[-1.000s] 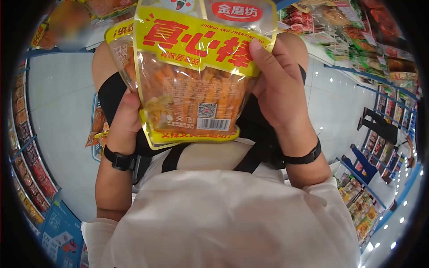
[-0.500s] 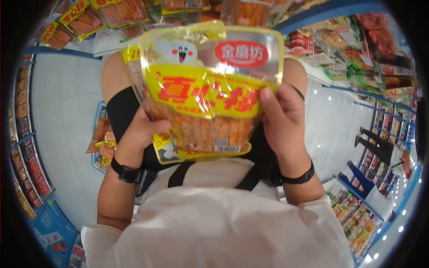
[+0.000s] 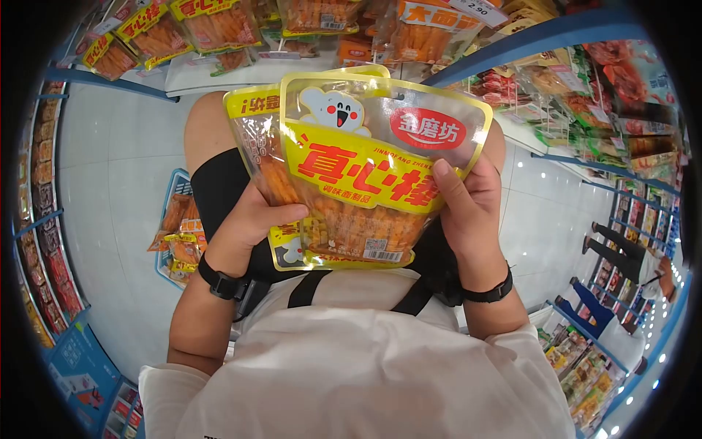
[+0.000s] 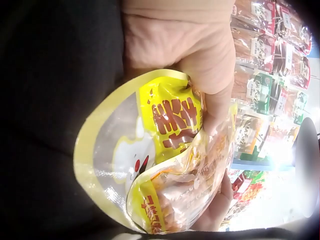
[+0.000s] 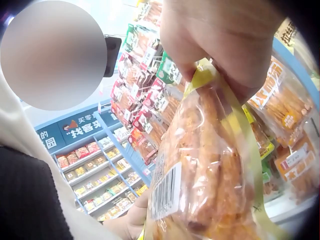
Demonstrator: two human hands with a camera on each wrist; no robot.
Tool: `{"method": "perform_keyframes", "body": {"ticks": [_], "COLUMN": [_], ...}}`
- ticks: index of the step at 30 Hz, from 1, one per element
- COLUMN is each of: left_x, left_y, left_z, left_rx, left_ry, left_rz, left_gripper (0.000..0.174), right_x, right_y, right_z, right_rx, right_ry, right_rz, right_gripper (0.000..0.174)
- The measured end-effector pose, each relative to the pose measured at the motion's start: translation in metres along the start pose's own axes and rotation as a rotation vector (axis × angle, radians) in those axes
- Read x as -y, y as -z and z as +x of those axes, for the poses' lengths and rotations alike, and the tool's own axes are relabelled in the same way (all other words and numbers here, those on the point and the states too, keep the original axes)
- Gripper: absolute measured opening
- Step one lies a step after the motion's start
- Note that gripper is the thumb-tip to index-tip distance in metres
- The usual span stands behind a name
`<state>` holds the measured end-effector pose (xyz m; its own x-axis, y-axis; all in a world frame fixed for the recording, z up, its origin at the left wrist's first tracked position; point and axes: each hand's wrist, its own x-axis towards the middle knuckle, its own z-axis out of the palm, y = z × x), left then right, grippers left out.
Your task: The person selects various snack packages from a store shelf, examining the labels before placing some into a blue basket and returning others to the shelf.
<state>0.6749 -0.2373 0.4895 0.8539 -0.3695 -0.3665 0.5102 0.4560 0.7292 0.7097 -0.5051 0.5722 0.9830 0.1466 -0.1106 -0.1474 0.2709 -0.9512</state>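
Note:
A clear and yellow snack bag (image 3: 347, 223) of orange sticks, with red lettering and a smiling white cartoon, faces up in the head view. Behind it, fanned to the left, is another similar yellow bag (image 3: 252, 110), largely covered. My left hand (image 3: 245, 223) grips the bags at their lower left, thumb lying across the front. At the right edge my right hand (image 3: 472, 212) pinches the front bag, its thumb on the printed face and its fingers behind. In the right wrist view, the barcode and sticks of a held bag (image 5: 212, 150) show below the right hand (image 5: 225, 45).
On the floor at left stands a blue basket (image 3: 170, 256) with several snack packs in it. Shelves of similar bags (image 3: 219, 29) run along the front and right. Farther right, a person in dark trousers (image 3: 621, 245) stands in the aisle.
The bags have moved lower and rightward in the head view, with more shelf showing above. My left thumb has shifted from the bags' left edge onto their front.

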Motion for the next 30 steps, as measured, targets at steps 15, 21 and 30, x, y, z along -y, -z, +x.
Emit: {"method": "perform_keyframes", "body": {"ticks": [15,21,30], "left_x": [-0.021,-0.037,-0.049], "left_y": [-0.035,-0.099,-0.087], "left_z": [0.004,0.003,0.011], "left_rx": [-0.193,-0.084,-0.167], "left_ry": [-0.170,-0.477,-0.346], "left_rz": [0.371,0.869,0.415], "left_gripper": [0.035,0.041,0.039], "right_x": [-0.002,-0.002,-0.008], "right_y": [0.003,-0.008,0.053], "right_z": [-0.006,-0.001,-0.003], "right_rx": [-0.076,0.159,-0.201], "right_ry": [0.014,-0.150,-0.302], "right_rz": [-0.413,-0.307,0.606], "right_gripper": [0.080,0.088,0.047]}}
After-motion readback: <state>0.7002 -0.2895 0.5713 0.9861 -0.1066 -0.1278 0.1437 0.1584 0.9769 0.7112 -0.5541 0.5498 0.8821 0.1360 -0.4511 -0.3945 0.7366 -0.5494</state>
